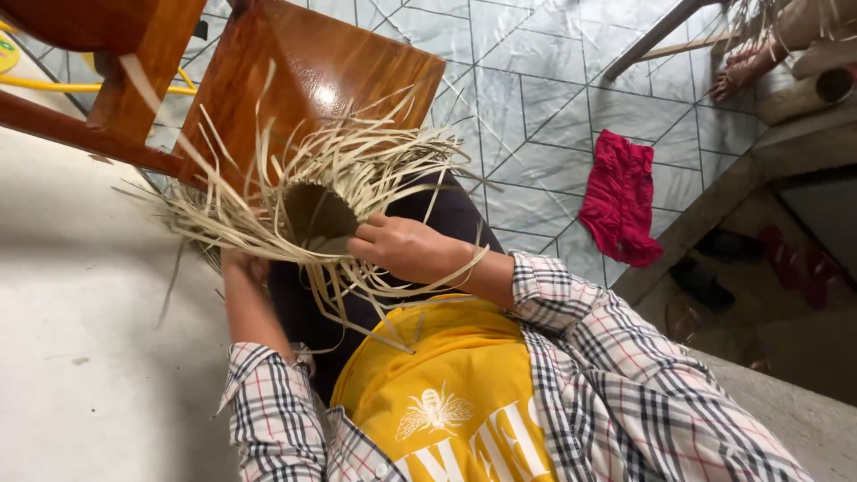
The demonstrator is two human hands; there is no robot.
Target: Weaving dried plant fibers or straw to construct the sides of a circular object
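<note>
— What's the setting?

— A floor of pale grey tiles (553,98) cut by diagonal lines fills the upper middle of the frame, with a crumpled red cloth (620,198) lying on it at centre right. A polished wooden chair (295,62) stands in the upper left, and another person's bare foot (745,64) shows in the upper right corner.

— And the work itself?

— A half-woven straw piece (317,210), round and hollow, sits at centre left over the person's lap. Its dark opening faces the camera, and loose pale strands fan out all around, longest toward the upper left.

— Where are the hands?

— The right hand (402,245) lies against the lower right rim, fingers curled closed over strands there. The left hand (245,266) is under the lower left edge, mostly buried in straw; I cannot tell whether it is gripping.

— Which is nearer the opening?

— The right one; the opening lies just up and left of its fingertips. Both plaid sleeves (571,357) come up from the bottom of the frame.
</note>
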